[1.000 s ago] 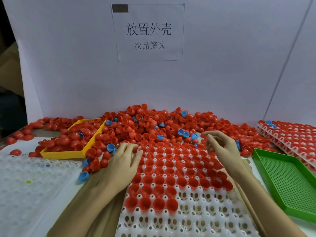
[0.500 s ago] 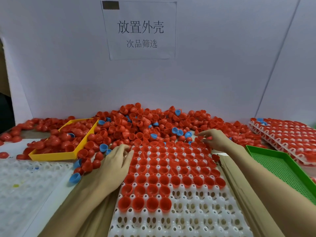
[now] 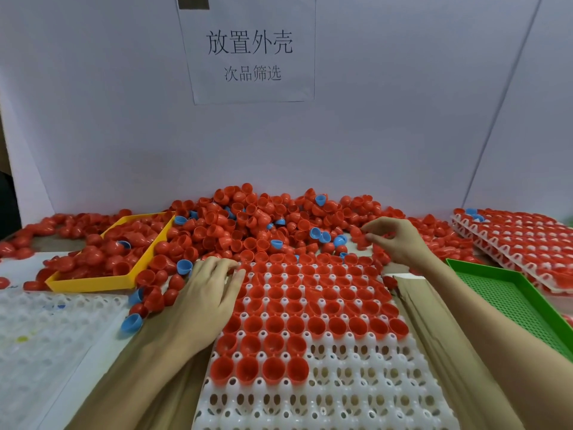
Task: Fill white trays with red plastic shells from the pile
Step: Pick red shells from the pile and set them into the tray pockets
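A white tray (image 3: 341, 398) with round pockets lies in front of me, its far rows filled with red shells (image 3: 297, 324) and its near rows bare. Behind it a big pile of red shells (image 3: 248, 221), mixed with a few blue ones, runs along the back wall. My left hand (image 3: 207, 293) rests flat on the tray's left edge, fingers straight over the filled pockets. My right hand (image 3: 393, 240) is at the pile's right side, beyond the tray's far right corner, its fingertips pinching a red shell (image 3: 359, 238).
A yellow tray (image 3: 93, 282) holding red shells sits at the left. A bare white tray (image 3: 37, 330) lies at the near left. A green tray (image 3: 508, 293) stands at the right, with stacked filled white trays (image 3: 521, 240) behind it. Loose blue shells (image 3: 131, 322) lie beside my left wrist.
My right hand has moved from the tray's far right corner out into the pile and closed its fingertips on a shell. My left hand has stayed on the tray's left edge.
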Demonstrator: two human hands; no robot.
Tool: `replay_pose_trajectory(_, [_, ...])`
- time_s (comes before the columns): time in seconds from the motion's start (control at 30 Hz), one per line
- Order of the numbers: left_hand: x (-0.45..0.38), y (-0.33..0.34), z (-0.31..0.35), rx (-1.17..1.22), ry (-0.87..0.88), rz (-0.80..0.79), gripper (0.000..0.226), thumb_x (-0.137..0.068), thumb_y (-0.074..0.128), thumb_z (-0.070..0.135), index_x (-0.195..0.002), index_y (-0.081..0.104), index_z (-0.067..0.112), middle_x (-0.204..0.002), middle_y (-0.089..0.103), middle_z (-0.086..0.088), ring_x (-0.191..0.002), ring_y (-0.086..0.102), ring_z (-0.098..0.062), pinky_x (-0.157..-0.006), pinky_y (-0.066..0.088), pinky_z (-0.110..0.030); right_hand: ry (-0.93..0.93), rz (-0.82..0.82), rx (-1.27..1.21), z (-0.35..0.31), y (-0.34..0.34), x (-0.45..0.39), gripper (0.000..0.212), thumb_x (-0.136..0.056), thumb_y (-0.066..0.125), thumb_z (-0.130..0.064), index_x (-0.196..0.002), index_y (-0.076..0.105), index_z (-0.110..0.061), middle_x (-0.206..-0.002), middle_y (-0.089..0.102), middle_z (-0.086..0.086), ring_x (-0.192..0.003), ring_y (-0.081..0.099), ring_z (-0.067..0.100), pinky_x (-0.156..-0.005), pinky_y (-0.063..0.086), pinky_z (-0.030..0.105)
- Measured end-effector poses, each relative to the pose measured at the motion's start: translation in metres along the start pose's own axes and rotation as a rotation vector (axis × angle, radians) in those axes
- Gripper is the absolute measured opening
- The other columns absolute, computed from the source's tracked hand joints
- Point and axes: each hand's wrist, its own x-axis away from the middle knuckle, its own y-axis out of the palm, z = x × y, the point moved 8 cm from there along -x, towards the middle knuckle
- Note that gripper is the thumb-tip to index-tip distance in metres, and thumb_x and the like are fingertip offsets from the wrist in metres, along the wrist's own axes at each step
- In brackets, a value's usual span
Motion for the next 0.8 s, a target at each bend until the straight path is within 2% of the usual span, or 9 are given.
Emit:
replay_pose_trajectory(0.1, [0.002,-0.005,0.018,0.038,0.104,0.018,0.024,-0.104,0.053,0.026,-0.121,0.067,0.017,-0.115,0.059,0.013,-0.115,0.053,-0.006,-0.099,0.046,-0.026,-0.052,-0.008,-0.144,-0.026,-0.003,0.024,0.019,-0.091,0.076,-0.020,-0.110,0.075,-0.023,-0.096,0.076,-0.011,-0.088,0.070,-0.001,-0.083,0.056,0.020])
replay_pose_trajectory(0.23, [0.011,-0.007,0.050,0.126,0.271,0.035,0.018,-0.099,0.063,0.021,-0.116,0.070,0.021,-0.108,0.063,0.019,-0.106,0.060,0.002,-0.093,0.050,-0.022,-0.103,-0.060,-0.332,-0.055,0.006,0.063,0.025,-0.091,0.076,-0.029,-0.116,0.072,-0.030,-0.095,0.078,-0.010,-0.095,0.074,0.004,-0.085,0.053,0.013])
replay_pose_trajectory(0.33, [0.018,-0.005,0.068,0.165,0.354,0.021,0.022,-0.095,0.066,0.027,-0.117,0.070,0.025,-0.106,0.064,0.021,-0.103,0.064,-0.002,-0.092,0.051,-0.023,-0.103,-0.126,-0.454,-0.070,0.018,0.083,0.026,-0.092,0.076,-0.027,-0.117,0.072,-0.031,-0.097,0.079,-0.004,-0.098,0.074,0.011,-0.094,0.052,0.023])
replay_pose_trajectory(0.43, [0.020,-0.005,0.080,0.225,0.385,0.010,0.032,-0.092,0.071,0.032,-0.123,0.068,0.031,-0.102,0.065,0.020,-0.097,0.067,-0.005,-0.087,0.054,-0.022,-0.124,-0.207,-0.508,-0.087,0.025,0.094,0.027,-0.091,0.077,-0.028,-0.118,0.072,-0.032,-0.097,0.079,0.000,-0.097,0.075,0.016,-0.095,0.056,0.031])
replay_pose_trajectory(0.5, [0.022,-0.006,0.086,0.323,0.341,0.006,0.037,-0.092,0.071,0.038,-0.129,0.064,0.038,-0.105,0.066,0.019,-0.097,0.069,-0.007,-0.086,0.054,-0.019,-0.166,-0.249,-0.526,-0.105,0.025,0.099,0.030,-0.091,0.077,-0.028,-0.120,0.070,-0.029,-0.096,0.079,0.003,-0.094,0.075,0.020,-0.096,0.058,0.039])
replay_pose_trajectory(0.6, [0.023,-0.002,0.091,0.551,0.212,-0.047,0.036,-0.095,0.067,0.043,-0.131,0.062,0.044,-0.115,0.068,0.015,-0.100,0.072,-0.009,-0.085,0.054,-0.015,-0.265,-0.326,-0.497,-0.133,0.031,0.110,0.035,-0.089,0.079,-0.025,-0.122,0.068,-0.025,-0.094,0.078,0.004,-0.087,0.074,0.028,-0.084,0.059,0.054])
replay_pose_trajectory(0.73, [0.020,0.001,0.086,0.796,0.036,-0.071,0.029,-0.087,0.078,0.031,-0.115,0.070,0.031,-0.113,0.073,0.009,-0.095,0.075,-0.015,-0.084,0.058,-0.019,-0.339,-0.364,-0.456,-0.151,0.035,0.121,0.039,-0.090,0.078,-0.026,-0.127,0.065,-0.026,-0.094,0.079,-0.003,-0.088,0.074,0.018,-0.084,0.057,0.031])
replay_pose_trajectory(0.8, [0.018,0.006,0.082,0.876,-0.048,-0.149,0.034,-0.081,0.084,0.025,-0.113,0.071,0.028,-0.115,0.073,0.007,-0.094,0.076,-0.018,-0.085,0.059,-0.022,-0.356,-0.359,-0.471,-0.153,0.034,0.123,0.038,-0.093,0.076,-0.024,-0.129,0.062,-0.024,-0.092,0.079,-0.003,-0.088,0.073,0.018,-0.083,0.054,0.033])
